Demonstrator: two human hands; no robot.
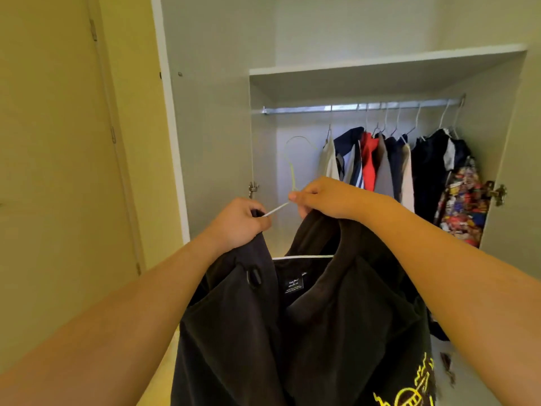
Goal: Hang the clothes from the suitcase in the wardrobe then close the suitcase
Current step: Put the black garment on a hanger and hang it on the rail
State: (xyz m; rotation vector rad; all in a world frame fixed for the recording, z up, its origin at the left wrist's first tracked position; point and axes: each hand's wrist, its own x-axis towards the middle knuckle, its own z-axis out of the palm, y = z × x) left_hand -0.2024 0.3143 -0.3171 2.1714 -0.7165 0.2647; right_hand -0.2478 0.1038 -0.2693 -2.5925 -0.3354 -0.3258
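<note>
While both arms reach toward the open wardrobe [210,118], the left hand [240,222] is clenched on the black T-shirt [307,317] at its left shoulder, where the white wire hanger [292,183] slants up out of the fist. Pinching the hanger just below its neck, the right hand [325,197] also bunches the T-shirt's collar. From that pinch, the hook curves up in front of the wardrobe's back panel, below the metal rail [307,109] and apart from it. Between the shoulders, the hanger's bottom bar shows inside the collar. Along the rail's right half hang several garments [392,162], ending near the right wall with a colourful printed piece [462,206]. Yellow print marks the T-shirt's lower right.
</note>
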